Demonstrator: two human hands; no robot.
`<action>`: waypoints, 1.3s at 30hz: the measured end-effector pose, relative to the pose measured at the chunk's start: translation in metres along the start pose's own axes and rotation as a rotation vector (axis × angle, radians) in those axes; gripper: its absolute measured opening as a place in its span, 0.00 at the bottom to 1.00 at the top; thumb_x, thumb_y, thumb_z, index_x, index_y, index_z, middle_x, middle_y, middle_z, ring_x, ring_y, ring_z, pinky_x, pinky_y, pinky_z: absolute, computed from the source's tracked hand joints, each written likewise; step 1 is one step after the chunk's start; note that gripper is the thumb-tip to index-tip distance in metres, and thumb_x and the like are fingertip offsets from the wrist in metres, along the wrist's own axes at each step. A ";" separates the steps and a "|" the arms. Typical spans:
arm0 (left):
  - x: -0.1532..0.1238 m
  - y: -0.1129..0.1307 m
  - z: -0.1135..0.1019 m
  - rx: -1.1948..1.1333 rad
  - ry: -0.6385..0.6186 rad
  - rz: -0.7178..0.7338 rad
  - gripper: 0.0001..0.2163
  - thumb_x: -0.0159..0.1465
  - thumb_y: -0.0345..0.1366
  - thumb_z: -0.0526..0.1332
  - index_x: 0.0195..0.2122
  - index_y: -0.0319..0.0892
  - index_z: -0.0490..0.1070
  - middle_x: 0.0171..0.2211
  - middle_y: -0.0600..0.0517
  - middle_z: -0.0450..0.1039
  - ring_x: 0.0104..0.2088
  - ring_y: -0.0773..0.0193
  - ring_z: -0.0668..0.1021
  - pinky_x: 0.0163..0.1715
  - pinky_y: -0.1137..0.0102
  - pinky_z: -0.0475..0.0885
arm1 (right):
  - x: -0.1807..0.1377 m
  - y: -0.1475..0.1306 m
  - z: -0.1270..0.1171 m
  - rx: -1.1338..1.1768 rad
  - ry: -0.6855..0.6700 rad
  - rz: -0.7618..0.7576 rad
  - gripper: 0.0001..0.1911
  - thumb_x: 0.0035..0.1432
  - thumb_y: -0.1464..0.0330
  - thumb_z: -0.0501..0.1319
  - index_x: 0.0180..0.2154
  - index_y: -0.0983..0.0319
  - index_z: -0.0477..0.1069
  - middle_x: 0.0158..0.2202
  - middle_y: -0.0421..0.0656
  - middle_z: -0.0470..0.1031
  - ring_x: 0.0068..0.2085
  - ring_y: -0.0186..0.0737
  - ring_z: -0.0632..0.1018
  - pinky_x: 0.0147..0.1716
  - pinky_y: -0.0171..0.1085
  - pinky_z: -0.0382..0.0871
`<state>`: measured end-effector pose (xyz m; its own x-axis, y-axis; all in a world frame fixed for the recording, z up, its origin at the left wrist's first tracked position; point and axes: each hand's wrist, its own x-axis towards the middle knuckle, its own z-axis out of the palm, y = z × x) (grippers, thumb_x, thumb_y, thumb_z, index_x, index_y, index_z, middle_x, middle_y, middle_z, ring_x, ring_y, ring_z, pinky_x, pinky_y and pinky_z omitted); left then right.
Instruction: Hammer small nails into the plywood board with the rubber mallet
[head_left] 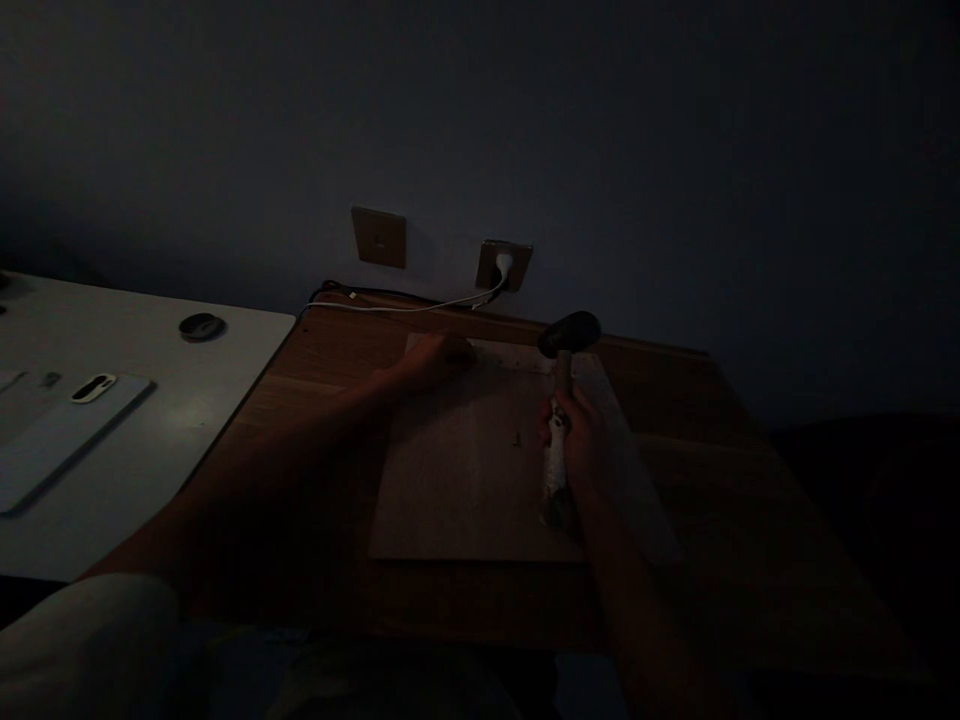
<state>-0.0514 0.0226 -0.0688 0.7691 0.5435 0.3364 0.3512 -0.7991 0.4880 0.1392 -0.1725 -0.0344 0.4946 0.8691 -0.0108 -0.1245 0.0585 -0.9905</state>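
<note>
The scene is very dark. My right hand point(579, 440) grips the handle of a hammer point(570, 335) whose black head is raised above the far edge of a flat pale board point(457, 480). The board lies on a brown wooden table point(720, 480). A small nail-like object point(516, 437) stands on the board just left of my right hand. My left hand point(435, 358) rests flat on the board's far left corner, fingers together.
A white table point(150, 430) stands to the left with a grey flat panel point(60, 445) and a round dark object point(202, 326). On the wall behind are a switch plate point(379, 237) and a socket with a white plug point(503, 264) and cable.
</note>
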 end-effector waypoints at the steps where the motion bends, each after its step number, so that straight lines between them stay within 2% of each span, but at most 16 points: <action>1: 0.000 0.000 0.000 -0.008 -0.005 -0.012 0.09 0.65 0.30 0.64 0.41 0.42 0.84 0.44 0.48 0.84 0.45 0.60 0.84 0.47 0.70 0.76 | 0.000 -0.002 0.000 -0.008 -0.041 0.021 0.17 0.51 0.53 0.68 0.32 0.57 0.69 0.21 0.31 0.70 0.14 0.27 0.65 0.12 0.30 0.56; 5: 0.001 -0.001 0.001 -0.038 -0.013 -0.098 0.12 0.64 0.31 0.64 0.46 0.45 0.83 0.44 0.52 0.85 0.43 0.61 0.85 0.47 0.70 0.76 | 0.001 -0.008 0.004 -0.038 -0.142 0.084 0.19 0.49 0.52 0.70 0.30 0.58 0.68 0.20 0.32 0.70 0.14 0.27 0.65 0.13 0.29 0.56; 10: 0.002 -0.001 0.005 -0.077 0.002 -0.164 0.13 0.63 0.32 0.66 0.49 0.44 0.82 0.43 0.51 0.86 0.42 0.60 0.85 0.45 0.69 0.77 | 0.003 -0.004 0.018 -0.067 -0.212 0.153 0.18 0.52 0.52 0.70 0.31 0.58 0.70 0.22 0.33 0.72 0.15 0.27 0.65 0.13 0.30 0.58; 14: 0.006 0.002 0.006 -0.068 -0.011 -0.198 0.14 0.62 0.30 0.66 0.48 0.45 0.81 0.44 0.51 0.86 0.43 0.58 0.86 0.44 0.69 0.77 | 0.000 -0.001 0.029 -0.101 -0.259 0.118 0.16 0.56 0.53 0.68 0.31 0.58 0.70 0.22 0.33 0.71 0.15 0.28 0.65 0.13 0.29 0.57; 19: 0.005 0.004 0.004 -0.123 0.026 -0.248 0.22 0.62 0.31 0.67 0.59 0.46 0.76 0.43 0.50 0.86 0.44 0.57 0.86 0.44 0.70 0.76 | -0.010 0.004 0.034 -0.130 -0.293 0.136 0.18 0.56 0.51 0.68 0.32 0.58 0.71 0.23 0.33 0.71 0.16 0.27 0.66 0.12 0.29 0.58; 22: 0.003 0.004 0.004 -0.127 0.021 -0.262 0.24 0.62 0.33 0.69 0.61 0.43 0.75 0.46 0.48 0.85 0.47 0.54 0.86 0.45 0.69 0.76 | -0.012 0.008 0.036 -0.149 -0.335 0.137 0.18 0.57 0.51 0.67 0.34 0.58 0.71 0.24 0.33 0.71 0.16 0.27 0.67 0.13 0.28 0.58; 25: 0.003 0.004 0.004 -0.117 0.019 -0.268 0.22 0.62 0.32 0.68 0.59 0.41 0.76 0.48 0.46 0.85 0.48 0.53 0.86 0.45 0.69 0.76 | -0.012 0.012 0.040 -0.143 -0.337 0.144 0.18 0.56 0.51 0.67 0.33 0.58 0.70 0.24 0.33 0.71 0.16 0.27 0.66 0.12 0.29 0.58; 30: 0.002 0.003 0.003 -0.128 0.037 -0.233 0.25 0.61 0.32 0.68 0.61 0.44 0.73 0.47 0.48 0.85 0.47 0.55 0.86 0.44 0.70 0.77 | -0.011 0.011 0.041 -0.144 -0.339 0.157 0.18 0.55 0.51 0.67 0.31 0.58 0.70 0.23 0.33 0.70 0.15 0.28 0.66 0.12 0.29 0.59; 39: 0.003 -0.004 0.006 -0.116 0.012 -0.177 0.21 0.62 0.32 0.66 0.58 0.43 0.76 0.47 0.49 0.85 0.46 0.55 0.86 0.45 0.69 0.76 | -0.010 0.011 0.040 -0.109 -0.326 0.175 0.17 0.54 0.51 0.68 0.34 0.57 0.70 0.23 0.32 0.71 0.15 0.28 0.66 0.12 0.29 0.58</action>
<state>-0.0467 0.0256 -0.0746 0.6941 0.6764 0.2463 0.4158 -0.6560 0.6299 0.0986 -0.1609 -0.0399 0.1721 0.9729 -0.1543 -0.0816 -0.1420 -0.9865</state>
